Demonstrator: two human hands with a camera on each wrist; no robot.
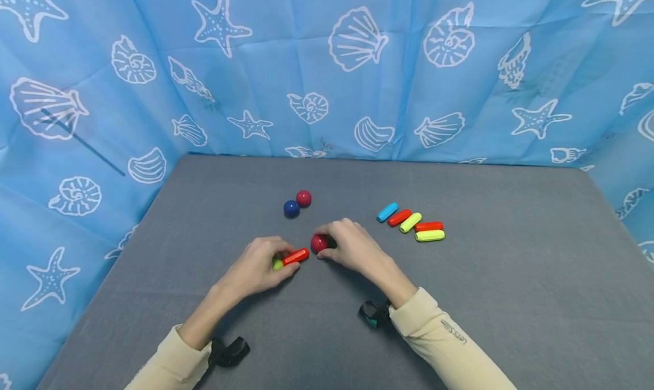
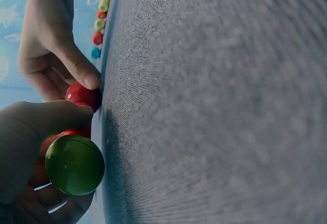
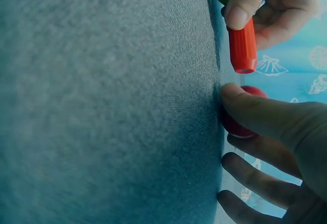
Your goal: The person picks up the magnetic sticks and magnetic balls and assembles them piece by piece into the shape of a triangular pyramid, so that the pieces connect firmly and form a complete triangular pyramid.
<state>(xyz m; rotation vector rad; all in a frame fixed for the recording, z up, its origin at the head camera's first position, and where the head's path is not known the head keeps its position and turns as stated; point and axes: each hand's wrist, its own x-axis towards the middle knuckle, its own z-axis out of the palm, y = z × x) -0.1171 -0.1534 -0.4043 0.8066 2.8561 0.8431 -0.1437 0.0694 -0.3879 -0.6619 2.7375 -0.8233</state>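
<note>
My left hand (image 1: pixel 261 265) pinches a short red stick (image 1: pixel 296 256) between thumb and fingers. A green ball (image 2: pixel 75 165) sits at the stick's near end. The stick's other end points at a dark red ball (image 1: pixel 319 243), which my right hand (image 1: pixel 355 248) pinches between thumb and forefinger, close to the table. In the right wrist view a small gap shows between the stick's end and this ball, and the other fingers of the right hand are spread.
Behind the hands a blue ball (image 1: pixel 292 209) and another red ball (image 1: pixel 304 198) lie side by side on the grey table (image 1: pixel 511 276). Several short sticks lie to the right, among them a blue one (image 1: pixel 387 212) and a yellow one (image 1: pixel 430 235). A blue shell-patterned curtain (image 1: pixel 388 95) surrounds the table.
</note>
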